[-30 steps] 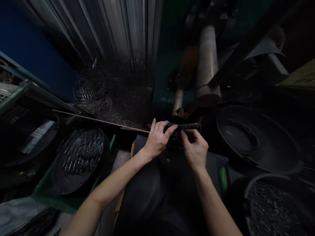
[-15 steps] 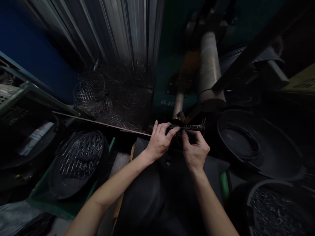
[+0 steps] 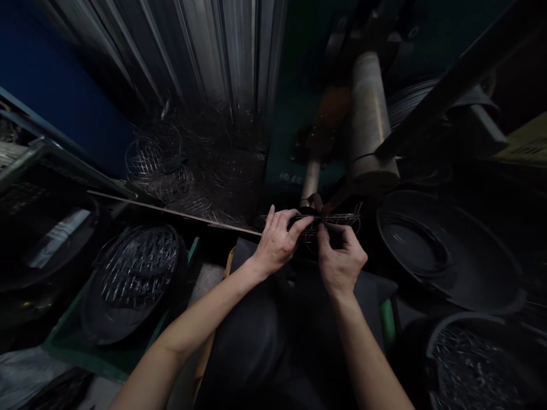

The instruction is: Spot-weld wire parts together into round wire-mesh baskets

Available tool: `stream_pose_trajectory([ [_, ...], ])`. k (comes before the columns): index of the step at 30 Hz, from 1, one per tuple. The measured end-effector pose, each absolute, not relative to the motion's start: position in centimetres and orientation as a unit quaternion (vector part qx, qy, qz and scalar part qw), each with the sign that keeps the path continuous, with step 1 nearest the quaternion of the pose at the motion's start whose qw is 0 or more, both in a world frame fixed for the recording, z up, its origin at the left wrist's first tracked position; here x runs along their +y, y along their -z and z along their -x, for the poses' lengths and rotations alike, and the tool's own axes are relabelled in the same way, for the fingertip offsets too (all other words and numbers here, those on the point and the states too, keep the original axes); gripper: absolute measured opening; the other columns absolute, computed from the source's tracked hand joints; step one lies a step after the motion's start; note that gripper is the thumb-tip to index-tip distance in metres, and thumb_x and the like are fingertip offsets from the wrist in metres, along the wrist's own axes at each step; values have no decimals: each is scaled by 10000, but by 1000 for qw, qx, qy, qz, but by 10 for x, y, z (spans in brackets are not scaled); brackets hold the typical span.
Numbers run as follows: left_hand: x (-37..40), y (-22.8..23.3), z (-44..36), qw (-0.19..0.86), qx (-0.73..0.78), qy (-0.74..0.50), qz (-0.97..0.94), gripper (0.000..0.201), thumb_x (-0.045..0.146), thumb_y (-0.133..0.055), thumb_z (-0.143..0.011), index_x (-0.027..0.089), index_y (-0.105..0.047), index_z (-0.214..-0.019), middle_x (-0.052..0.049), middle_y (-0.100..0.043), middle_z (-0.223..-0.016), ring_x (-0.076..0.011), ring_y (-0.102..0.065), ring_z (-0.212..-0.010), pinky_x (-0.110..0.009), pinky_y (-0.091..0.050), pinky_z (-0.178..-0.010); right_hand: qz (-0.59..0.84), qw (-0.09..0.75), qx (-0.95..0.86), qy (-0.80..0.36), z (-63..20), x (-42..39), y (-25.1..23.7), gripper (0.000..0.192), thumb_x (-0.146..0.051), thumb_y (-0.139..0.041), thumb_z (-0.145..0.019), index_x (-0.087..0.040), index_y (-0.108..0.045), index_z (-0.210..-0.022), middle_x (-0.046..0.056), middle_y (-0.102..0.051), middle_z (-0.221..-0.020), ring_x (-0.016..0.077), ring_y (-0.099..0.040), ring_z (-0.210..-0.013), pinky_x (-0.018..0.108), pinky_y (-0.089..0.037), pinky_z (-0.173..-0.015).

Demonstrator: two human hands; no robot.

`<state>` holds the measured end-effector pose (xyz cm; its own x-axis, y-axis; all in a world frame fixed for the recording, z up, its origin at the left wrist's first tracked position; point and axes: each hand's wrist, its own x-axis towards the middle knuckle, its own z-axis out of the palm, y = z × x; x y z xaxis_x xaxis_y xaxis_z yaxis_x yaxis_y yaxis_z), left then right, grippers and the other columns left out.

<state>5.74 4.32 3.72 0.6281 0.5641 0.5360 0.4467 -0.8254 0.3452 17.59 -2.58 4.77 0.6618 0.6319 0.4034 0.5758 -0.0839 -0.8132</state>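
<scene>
- Far left: dark tub (image 3: pixel 47 250) w/ a pale strip inside; sits a bit lower in view than 1 s ago. That's head motion, the tub itself hasn't moved.
- Left of centre: black bin of wire pieces (image 3: pixel 137 273) in a green crate (image 3: pixel 64 336). Untouched, well apart from both hands.
- Behind it: heap of round wire baskets (image 3: pixel 171 171) against the corrugated wall; no change.
- Left hand (image 3: pixel 276 242): fingers curled over the near edge of the flat wire frame (image 3: pixel 337 219), index stretched along its top. Same grip as 0.5 s and 1 s ago, only slid slightly right w/ the frame.
- Wire frame: held level between both hands, just in front of the machine's metal roller (image 3: pixel 371 119), at its foot. Now sits a little further right and closer under the roller than 1 s ago, so the work seems to be at the fine-lining-up stage, not a new step.
- Right hand (image 3: pixel 342 262): thumb and forefinger pinched on the frame's underside near its middle; other fingers folded. Pinch unchanged; hand crept right.
- Right: large black ring-shaped tub (image 3: pixel 448 250), idle.
- Bottom right: bucket of small metal bits (image 3: pixel 474 364), near the right forearm, not touched.
</scene>
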Motion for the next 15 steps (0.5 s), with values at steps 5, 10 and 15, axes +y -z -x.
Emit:
stream_pose_trajectory([
  [5, 43, -39, -58, 99, 278, -331, -896, 439, 125, -452, -865, 208, -440, -1296, -95, -498, -1199, -215, -489, -1145, -550, -293, -1100, 731, 543, -413, -17, -175, -27, -51, 225, -399, -595, -856, -179, -627, -827, 23, -640, -755, 148, -589, -667, 255, -456, -646],
  [10, 46, -41, -60, 101, 277, -333, -896, 448, 127, -472, -860, 210, -433, -1299, -97, -496, -1205, -218, -487, -1150, -543, -301, -1095, 735, 539, -411, -6, -175, -24, -54, 228, -405, -595, -854, -181, -632, -829, 32, -649, -770, 160, -600, -688, 265, -458, -667],
  [15, 50, -40, -61, 88, 273, -339, -896, 454, 120, -492, -849, 193, -433, -1293, -105, -498, -1190, -222, -495, -1136, -529, -311, -1091, 743, 528, -411, 6, -176, -20, -54, 242, -412, -582, -857, -179, -634, -823, 40, -658, -770, 166, -609, -684, 270, -467, -664],
])
